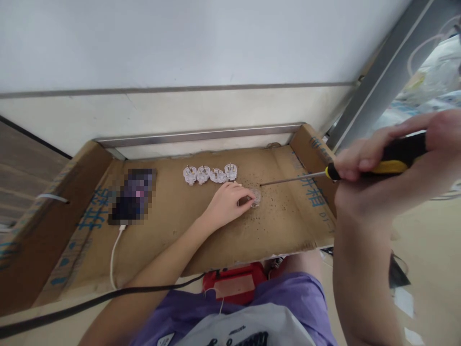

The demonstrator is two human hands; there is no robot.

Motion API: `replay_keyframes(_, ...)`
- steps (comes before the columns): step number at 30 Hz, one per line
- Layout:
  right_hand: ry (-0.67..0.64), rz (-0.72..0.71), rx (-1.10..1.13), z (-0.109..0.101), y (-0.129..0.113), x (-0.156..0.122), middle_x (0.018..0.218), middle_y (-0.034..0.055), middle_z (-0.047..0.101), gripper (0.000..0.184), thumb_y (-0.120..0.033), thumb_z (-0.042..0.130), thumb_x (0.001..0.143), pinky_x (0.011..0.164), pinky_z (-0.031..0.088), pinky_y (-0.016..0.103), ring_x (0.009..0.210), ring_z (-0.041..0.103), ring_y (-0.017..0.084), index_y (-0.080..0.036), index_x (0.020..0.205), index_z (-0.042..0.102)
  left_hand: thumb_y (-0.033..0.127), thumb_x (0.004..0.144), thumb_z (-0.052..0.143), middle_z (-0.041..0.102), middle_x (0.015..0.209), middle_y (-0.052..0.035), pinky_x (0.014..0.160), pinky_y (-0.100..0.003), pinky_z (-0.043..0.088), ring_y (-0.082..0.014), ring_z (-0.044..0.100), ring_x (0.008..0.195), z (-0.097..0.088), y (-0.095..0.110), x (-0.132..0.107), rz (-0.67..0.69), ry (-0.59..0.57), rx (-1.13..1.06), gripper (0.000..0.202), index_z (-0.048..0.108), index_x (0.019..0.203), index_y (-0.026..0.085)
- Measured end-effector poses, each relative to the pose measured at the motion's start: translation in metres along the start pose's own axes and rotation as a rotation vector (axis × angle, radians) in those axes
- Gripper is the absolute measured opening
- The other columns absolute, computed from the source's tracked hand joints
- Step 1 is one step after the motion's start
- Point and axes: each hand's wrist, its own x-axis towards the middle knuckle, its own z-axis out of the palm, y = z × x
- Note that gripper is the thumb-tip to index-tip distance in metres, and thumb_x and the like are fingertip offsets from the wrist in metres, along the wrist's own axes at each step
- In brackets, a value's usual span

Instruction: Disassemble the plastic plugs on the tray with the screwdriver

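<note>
My left hand [227,204] rests on the cardboard sheet [173,230], its fingers pinched round a small clear plastic plug part [255,197]. My right hand [389,158] is raised at the right, closed round the black and yellow handle of a screwdriver [392,161]. The screwdriver's thin metal shaft [291,179] points left, its tip just above and right of the plug part. A row of several clear plastic plugs [211,174] lies behind my left hand.
A phone [132,196] with a white cable [114,254] lies at the left on the cardboard. Small dark specks [273,211] dot the cardboard round the plug part. A red box [234,284] sits under the front edge. A black cable [90,303] crosses below. A metal post [382,77] leans at right.
</note>
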Motion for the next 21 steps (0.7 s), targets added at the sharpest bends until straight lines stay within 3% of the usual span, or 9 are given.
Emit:
replay_keyframes(6, 0.006, 0.012, -0.015, 0.006, -0.003, -0.004, 0.038, -0.0091, 0.030, 0.023, -0.034, 0.042, 0.079, 0.027, 0.019, 0.018, 0.028, 0.026, 0.005, -0.020, 0.062, 0.038, 0.026, 0.084, 0.053, 0.068, 0.082, 0.0011, 0.082, -0.031, 0.039, -0.0161, 0.058, 0.083, 0.001, 0.000, 0.000, 0.046, -0.040, 0.047, 0.014, 0.065, 0.091, 0.023)
replay_keyframes(14, 0.089, 0.024, 0.012, 0.011, -0.005, -0.003, 0.037, -0.0099, 0.032, 0.022, -0.036, 0.049, 0.069, 0.026, 0.017, 0.019, 0.027, 0.026, 0.005, -0.019, 0.057, 0.039, 0.027, 0.087, 0.052, 0.069, 0.084, 0.0010, 0.083, -0.032, 0.039, -0.0168, 0.058, 0.086, 0.002, 0.000, 0.000, 0.059, -0.052, 0.052, 0.016, 0.066, 0.092, 0.024)
replay_keyframes(21, 0.123, 0.039, -0.007, 0.016, -0.006, -0.002, 0.035, -0.0087, 0.031, 0.024, -0.034, 0.048, 0.071, 0.026, 0.016, 0.020, 0.026, 0.024, 0.005, -0.020, 0.055, 0.037, 0.027, 0.086, 0.051, 0.068, 0.083, -0.0011, 0.079, -0.030, 0.042, -0.0164, 0.058, 0.084, 0.004, 0.001, 0.003, 0.056, -0.077, 0.018, 0.015, 0.065, 0.087, 0.021)
